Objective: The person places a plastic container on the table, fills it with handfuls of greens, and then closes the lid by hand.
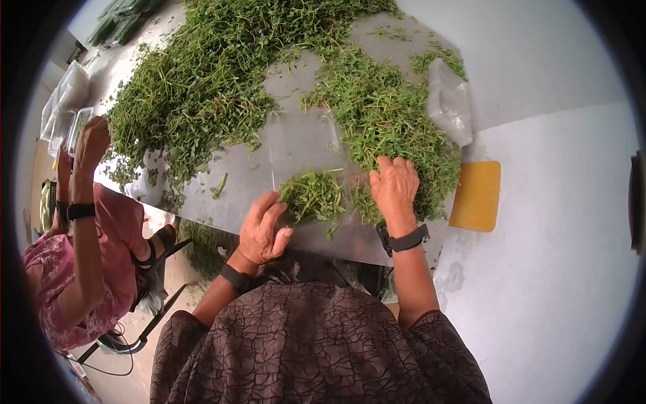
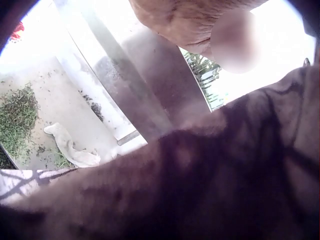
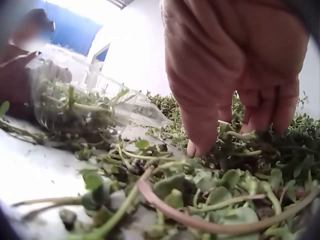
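A steel table [image 1: 296, 145] is strewn with green leafy stems [image 1: 202, 87]. Near its front edge my left hand [image 1: 272, 215] grips the side of a clear plastic container [image 1: 313, 195] partly filled with greens. The same container [image 3: 85, 105] lies on its side in the right wrist view. My right hand [image 1: 392, 168] rests palm down on the pile of greens [image 1: 397, 135] just right of the container. Its fingers [image 3: 200, 125] hang into the stems and touch them, with nothing plainly pinched. The left wrist view shows mostly my dark sleeve [image 2: 225, 175].
Another person in pink [image 1: 87, 249] works at the table's left end beside clear containers [image 1: 67, 108]. A crumpled plastic bag [image 1: 449, 108] lies on the right edge. A yellow board [image 1: 476, 195] stands against the table's right side. Scraps and a cloth [image 2: 70, 147] lie on the floor.
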A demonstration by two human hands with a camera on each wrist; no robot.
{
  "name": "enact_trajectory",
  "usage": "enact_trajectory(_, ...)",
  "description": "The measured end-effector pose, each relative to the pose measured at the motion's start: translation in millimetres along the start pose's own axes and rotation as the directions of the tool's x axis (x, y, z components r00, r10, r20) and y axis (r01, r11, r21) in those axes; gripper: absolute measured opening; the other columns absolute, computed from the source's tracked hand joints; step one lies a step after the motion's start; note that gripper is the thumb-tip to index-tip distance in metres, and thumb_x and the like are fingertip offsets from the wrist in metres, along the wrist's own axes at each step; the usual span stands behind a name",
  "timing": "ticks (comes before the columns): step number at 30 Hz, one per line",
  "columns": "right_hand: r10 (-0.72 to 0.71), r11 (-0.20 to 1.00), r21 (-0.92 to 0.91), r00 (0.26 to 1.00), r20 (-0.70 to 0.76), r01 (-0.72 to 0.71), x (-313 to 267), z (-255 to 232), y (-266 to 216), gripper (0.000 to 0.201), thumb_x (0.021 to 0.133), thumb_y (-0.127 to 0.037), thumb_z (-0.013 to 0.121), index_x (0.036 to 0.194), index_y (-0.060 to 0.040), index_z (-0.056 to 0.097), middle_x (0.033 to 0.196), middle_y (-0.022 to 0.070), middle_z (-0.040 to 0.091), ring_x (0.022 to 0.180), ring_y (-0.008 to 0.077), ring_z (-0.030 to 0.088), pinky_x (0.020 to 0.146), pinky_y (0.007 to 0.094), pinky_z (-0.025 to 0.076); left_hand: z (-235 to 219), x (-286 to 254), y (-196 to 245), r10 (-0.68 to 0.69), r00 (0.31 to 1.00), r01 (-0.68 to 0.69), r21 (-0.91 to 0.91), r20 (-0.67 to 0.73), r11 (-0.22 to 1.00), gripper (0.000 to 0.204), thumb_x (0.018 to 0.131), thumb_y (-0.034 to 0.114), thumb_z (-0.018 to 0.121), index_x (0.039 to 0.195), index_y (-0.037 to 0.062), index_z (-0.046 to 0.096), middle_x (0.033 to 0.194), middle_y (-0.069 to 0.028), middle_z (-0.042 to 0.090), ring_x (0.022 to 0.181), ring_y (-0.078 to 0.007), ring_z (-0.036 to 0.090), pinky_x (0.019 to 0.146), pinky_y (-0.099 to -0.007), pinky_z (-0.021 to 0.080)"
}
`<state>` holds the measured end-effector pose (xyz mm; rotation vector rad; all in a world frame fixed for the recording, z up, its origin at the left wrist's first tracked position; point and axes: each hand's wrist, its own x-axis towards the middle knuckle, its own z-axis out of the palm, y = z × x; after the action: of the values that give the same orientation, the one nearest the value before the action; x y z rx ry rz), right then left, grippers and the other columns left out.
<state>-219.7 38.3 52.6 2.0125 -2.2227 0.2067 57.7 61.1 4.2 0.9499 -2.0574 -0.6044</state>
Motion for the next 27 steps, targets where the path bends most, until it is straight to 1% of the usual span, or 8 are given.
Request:
enact_trajectory(3, -0.028, 0.999, 0.025, 0.992, -0.122, 0.031, 2, -2, 9, 0.014, 0.066, -0.01, 0.07, 0.079, -0.0065, 0.066, 0.067, 0.0124, 0.056, 0.066, 0.0324, 0.057, 0.059, 0.0423, 0.047, 0, -1, 0, 0.004, 1.0, -0.004, -0.003, -0.001, 1.0, 0.041, 0.078, 0.023, 0.06, 0.11, -0.0022, 0.053, 0.119, -0.0228, 0.05, 0.106, -0.0386, 0.053, 0.089, -0.041, 0.046)
enact_trajectory(5, 0.131, 0.984, 0.139, 0.982, -0.135, -0.112, 2, -15, 12, 0.014, 0.067, -0.01, 0.068, 0.081, -0.0059, 0.068, 0.07, 0.013, 0.06, 0.066, 0.033, 0.059, 0.059, 0.0415, 0.048, 0, -1, 0, -0.001, 1.0, 0.001, -0.015, -0.002, 1.0, 0.041, 0.078, 0.023, 0.06, 0.11, -0.0019, 0.053, 0.119, -0.0225, 0.05, 0.106, -0.0384, 0.053, 0.089, -0.0405, 0.047)
enact_trajectory(9, 0.268, 0.904, 0.394, 0.94, -0.213, -0.168, -8, -21, 34, 0.022, 0.074, -0.006, 0.067, 0.096, -0.0027, 0.069, 0.072, 0.0087, 0.065, 0.055, 0.0142, 0.057, 0.051, 0.0287, 0.043, 0, 0, 0, 0.005, 1.0, -0.005, -0.016, -0.005, 1.0, 0.041, 0.078, 0.022, 0.061, 0.11, -0.0016, 0.053, 0.119, -0.0223, 0.05, 0.106, -0.0382, 0.053, 0.088, -0.0404, 0.047)
enact_trajectory(11, 0.379, 0.811, 0.506, 0.923, -0.074, -0.292, -12, -27, 38, 0.021, 0.074, -0.006, 0.066, 0.095, -0.0004, 0.069, 0.081, 0.0142, 0.067, 0.062, 0.0192, 0.063, 0.056, 0.0303, 0.047, 0, -1, 0, 0.012, 1.0, -0.012, -0.005, -0.01, 1.0, 0.04, 0.077, 0.022, 0.061, 0.11, -0.0013, 0.053, 0.119, -0.0222, 0.05, 0.106, -0.038, 0.053, 0.089, -0.0403, 0.047)
enact_trajectory(13, 0.478, 0.61, 0.698, 0.877, 0.053, -0.375, -14, -42, 32, 0.02, 0.076, -0.002, 0.066, 0.095, 0.0034, 0.067, 0.075, 0.0065, 0.064, 0.06, 0.0084, 0.055, 0.054, 0.0249, 0.043, 0, 0, 1, 0.009, 1.0, -0.009, -0.003, -0.008, 1.0, 0.04, 0.077, 0.021, 0.061, 0.109, -0.0013, 0.053, 0.119, -0.0221, 0.05, 0.106, -0.038, 0.053, 0.089, -0.0402, 0.047)
enact_trajectory(14, 0.478, 0.549, 0.755, 0.876, 0.068, -0.358, -15, -48, 28, 0.019, 0.078, 0.0, 0.066, 0.095, 0.0068, 0.066, 0.074, 0.0004, 0.058, 0.06, 0.0035, 0.046, 0.052, 0.0216, 0.038, 0, 0, 1, 0.01, 1.0, -0.01, -0.002, -0.006, 1.0, 0.04, 0.077, 0.021, 0.061, 0.109, -0.0013, 0.053, 0.119, -0.022, 0.05, 0.106, -0.0379, 0.053, 0.089, -0.04, 0.047)
enact_trajectory(20, 0.46, 0.41, 0.863, 0.884, 0.085, -0.296, -19, -64, 23, 0.015, 0.08, 0.001, 0.063, 0.094, 0.0052, 0.067, 0.067, -0.0049, 0.053, 0.057, 0.0012, 0.042, 0.051, 0.0191, 0.033, 0, 0, 0, 0.013, 1.0, -0.013, -0.007, -0.01, 1.0, 0.041, 0.077, 0.021, 0.061, 0.11, -0.0017, 0.053, 0.12, -0.0223, 0.05, 0.106, -0.0381, 0.054, 0.089, -0.0399, 0.047)
enact_trajectory(27, 0.447, 0.342, 0.906, 0.891, 0.076, -0.249, -16, -93, 10, 0.015, 0.08, 0.002, 0.062, 0.094, 0.0034, 0.068, 0.069, -0.0026, 0.057, 0.06, 0.0031, 0.048, 0.053, 0.0191, 0.04, -1, -1, -1, -0.01, 1.0, 0.01, -0.01, 0.013, 1.0, 0.042, 0.077, 0.022, 0.061, 0.111, -0.0006, 0.052, 0.121, -0.0215, 0.049, 0.104, -0.0376, 0.054, 0.089, -0.0398, 0.047)
